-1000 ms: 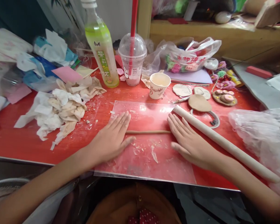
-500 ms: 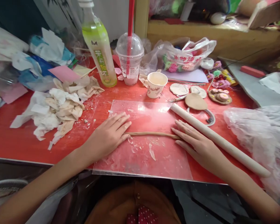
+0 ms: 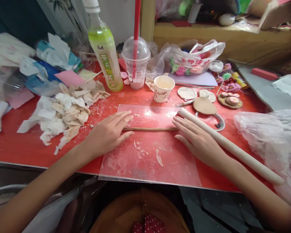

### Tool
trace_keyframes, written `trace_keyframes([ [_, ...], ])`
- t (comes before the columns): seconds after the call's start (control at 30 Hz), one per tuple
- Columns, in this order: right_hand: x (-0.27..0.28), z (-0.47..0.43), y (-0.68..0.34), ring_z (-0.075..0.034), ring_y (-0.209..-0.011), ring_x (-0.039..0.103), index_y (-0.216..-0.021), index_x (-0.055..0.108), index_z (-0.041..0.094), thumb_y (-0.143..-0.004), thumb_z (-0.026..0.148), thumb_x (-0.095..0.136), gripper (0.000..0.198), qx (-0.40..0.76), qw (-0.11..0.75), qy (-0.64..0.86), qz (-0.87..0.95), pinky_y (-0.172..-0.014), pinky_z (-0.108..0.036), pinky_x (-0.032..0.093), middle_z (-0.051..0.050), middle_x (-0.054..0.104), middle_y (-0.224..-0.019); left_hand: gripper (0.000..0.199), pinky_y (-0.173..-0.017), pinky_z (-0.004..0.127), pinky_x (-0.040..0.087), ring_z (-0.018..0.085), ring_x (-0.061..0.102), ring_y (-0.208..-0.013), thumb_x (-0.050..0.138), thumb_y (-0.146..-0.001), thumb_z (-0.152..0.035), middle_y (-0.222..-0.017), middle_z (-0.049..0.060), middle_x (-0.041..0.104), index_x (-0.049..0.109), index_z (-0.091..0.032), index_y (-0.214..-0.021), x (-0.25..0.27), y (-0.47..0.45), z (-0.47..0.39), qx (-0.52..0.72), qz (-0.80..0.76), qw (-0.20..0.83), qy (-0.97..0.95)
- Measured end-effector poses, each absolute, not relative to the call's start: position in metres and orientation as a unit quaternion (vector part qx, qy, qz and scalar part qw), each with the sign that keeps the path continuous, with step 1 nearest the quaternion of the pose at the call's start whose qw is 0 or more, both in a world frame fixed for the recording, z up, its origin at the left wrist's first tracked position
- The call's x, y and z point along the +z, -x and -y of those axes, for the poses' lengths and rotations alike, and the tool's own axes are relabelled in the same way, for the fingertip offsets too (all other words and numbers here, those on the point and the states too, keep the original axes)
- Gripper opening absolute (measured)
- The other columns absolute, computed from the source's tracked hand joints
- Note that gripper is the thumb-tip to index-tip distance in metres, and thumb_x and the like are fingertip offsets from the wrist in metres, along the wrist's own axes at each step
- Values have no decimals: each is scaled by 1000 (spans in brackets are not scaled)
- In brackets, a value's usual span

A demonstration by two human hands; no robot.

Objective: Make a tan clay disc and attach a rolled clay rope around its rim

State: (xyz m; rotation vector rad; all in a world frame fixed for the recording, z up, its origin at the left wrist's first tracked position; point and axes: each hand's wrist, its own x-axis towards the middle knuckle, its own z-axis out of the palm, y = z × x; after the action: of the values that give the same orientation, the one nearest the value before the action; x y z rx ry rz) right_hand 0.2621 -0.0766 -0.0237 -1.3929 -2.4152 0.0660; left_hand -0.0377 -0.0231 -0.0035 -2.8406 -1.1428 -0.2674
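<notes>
A thin brown clay strand (image 3: 150, 129) runs left to right across a clear plastic sheet (image 3: 147, 171). My left hand (image 3: 109, 131) lies flat over the strand's left end, fingers stretched out and thumb apart. Over the right end rests my right hand (image 3: 196, 139), also flat with its fingers extended. Both palms hide the strand's ends. Pale clay scraps (image 3: 158, 157) stick to the sheet on the near side of the strand. Just beyond my right hand, a long pale roller (image 3: 232, 147) lies slantwise, partly over the sheet's far right corner.
Crumpled tissues (image 3: 65, 113) lie at left. Behind stand a green drink bottle (image 3: 106, 58), a domed plastic cup (image 3: 136, 69) with a red straw and a paper cup (image 3: 163, 92). Flat clay discs (image 3: 205, 105) sit beyond the roller. A plastic bag (image 3: 264, 132) lies at far right.
Both hands have moved away from my body over the sheet, and the clay strand between them has shifted the same way. It now looks straighter and thinner.
</notes>
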Motion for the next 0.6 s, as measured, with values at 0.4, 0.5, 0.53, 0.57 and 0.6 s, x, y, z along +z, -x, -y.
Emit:
trace_keyframes([
  [0.4,-32,91,-221,-26,-138,28,-148,1,11,-93,56,22,75,35,77,400,913,-112,-48,29,-16,31,-148,66,-115,38,22,24,21,-141,25,-95,-52,-152,13,21,26,-7,-144,-20,15,54,23,281,-8,960],
  [0.5,-33,85,-223,-27,-138,28,-148,-4,10,-94,55,22,74,12,86,425,901,-112,-50,27,-17,31,-148,67,-115,39,21,24,20,-142,24,-95,-50,-152,14,21,24,-5,-144,-20,15,48,19,321,-7,947],
  [0.53,-33,85,-223,-28,-137,29,-147,-6,9,-94,54,22,75,9,87,424,902,-111,-51,28,-18,32,-147,67,-115,39,21,24,21,-142,23,-95,-51,-152,14,21,24,-6,-144,-19,16,48,22,322,-11,946],
  [0.57,-33,86,-224,-28,-136,31,-147,-8,10,-94,55,23,76,10,88,417,905,-110,-51,29,-17,33,-147,67,-115,39,21,24,21,-141,23,-95,-52,-152,13,21,24,-7,-145,-18,17,49,27,316,-19,948],
  [0.6,-33,88,-224,-28,-135,33,-147,-11,10,-93,56,24,78,16,87,408,909,-110,-51,30,-17,34,-146,68,-115,39,22,23,21,-141,23,-94,-54,-152,12,20,23,-9,-145,-18,18,51,31,308,-28,951],
])
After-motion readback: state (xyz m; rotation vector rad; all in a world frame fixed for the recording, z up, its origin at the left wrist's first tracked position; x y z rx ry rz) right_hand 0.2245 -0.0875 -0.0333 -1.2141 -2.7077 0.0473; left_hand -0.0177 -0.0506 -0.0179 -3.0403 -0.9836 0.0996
